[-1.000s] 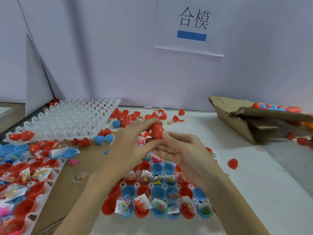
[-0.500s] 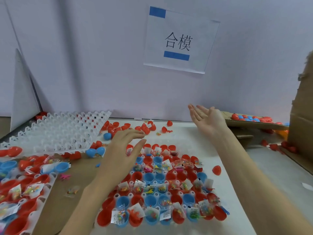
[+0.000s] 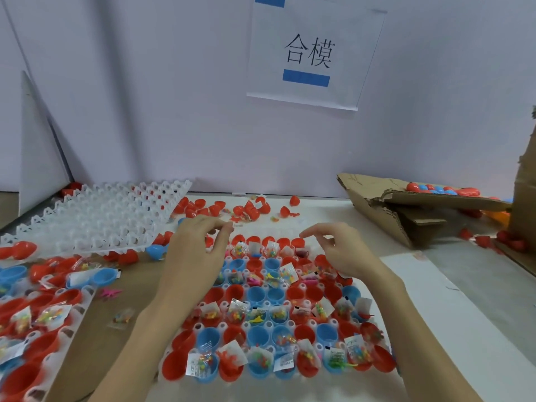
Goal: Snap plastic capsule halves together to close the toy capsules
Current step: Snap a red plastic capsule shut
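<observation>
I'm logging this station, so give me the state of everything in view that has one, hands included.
left hand: open, empty, over the tray
right hand: open, empty, over the tray
capsule halves in tray: open, unclosed, many with toy packets
white grid tray: lies empty
closed capsules: piled on torn cardboard

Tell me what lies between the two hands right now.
In the head view, between the left hand and the right hand lie the far rows of the capsule tray: open red and blue halves, several holding small toy packets.
</observation>
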A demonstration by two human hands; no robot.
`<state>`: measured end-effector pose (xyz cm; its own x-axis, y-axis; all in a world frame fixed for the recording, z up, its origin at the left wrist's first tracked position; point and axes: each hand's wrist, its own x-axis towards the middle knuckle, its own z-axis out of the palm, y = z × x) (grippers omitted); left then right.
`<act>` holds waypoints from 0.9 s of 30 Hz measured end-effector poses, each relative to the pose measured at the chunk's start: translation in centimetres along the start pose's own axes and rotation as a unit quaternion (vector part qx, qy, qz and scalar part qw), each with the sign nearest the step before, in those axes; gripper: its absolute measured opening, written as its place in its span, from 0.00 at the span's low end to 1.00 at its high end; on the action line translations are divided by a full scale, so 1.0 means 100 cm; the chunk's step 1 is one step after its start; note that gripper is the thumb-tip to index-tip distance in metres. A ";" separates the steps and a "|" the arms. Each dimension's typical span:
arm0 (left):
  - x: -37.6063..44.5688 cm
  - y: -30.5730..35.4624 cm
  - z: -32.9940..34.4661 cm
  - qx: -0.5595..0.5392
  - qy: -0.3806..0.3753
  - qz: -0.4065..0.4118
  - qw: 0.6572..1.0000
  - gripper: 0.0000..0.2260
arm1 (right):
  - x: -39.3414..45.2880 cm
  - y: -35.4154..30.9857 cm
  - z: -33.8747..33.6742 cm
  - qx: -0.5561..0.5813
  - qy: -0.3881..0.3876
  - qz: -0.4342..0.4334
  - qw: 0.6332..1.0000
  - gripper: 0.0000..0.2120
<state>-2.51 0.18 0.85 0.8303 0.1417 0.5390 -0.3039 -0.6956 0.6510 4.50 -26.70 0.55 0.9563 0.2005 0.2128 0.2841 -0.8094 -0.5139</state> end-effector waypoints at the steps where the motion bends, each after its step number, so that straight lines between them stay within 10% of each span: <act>1: 0.000 0.001 0.000 0.002 -0.001 0.001 1.000 0.08 | 0.001 0.002 0.003 -0.010 -0.027 -0.003 1.000 0.20; 27: -0.005 0.009 0.001 -0.064 -0.137 0.078 0.985 0.11 | -0.016 -0.037 -0.024 0.062 0.035 -0.042 0.997 0.23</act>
<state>-3.18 -0.64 1.13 0.8584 -0.1680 0.4848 -0.4801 -0.5963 0.6434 1.76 -25.33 4.10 0.9225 0.2225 0.3154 0.3742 -0.7158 -0.5896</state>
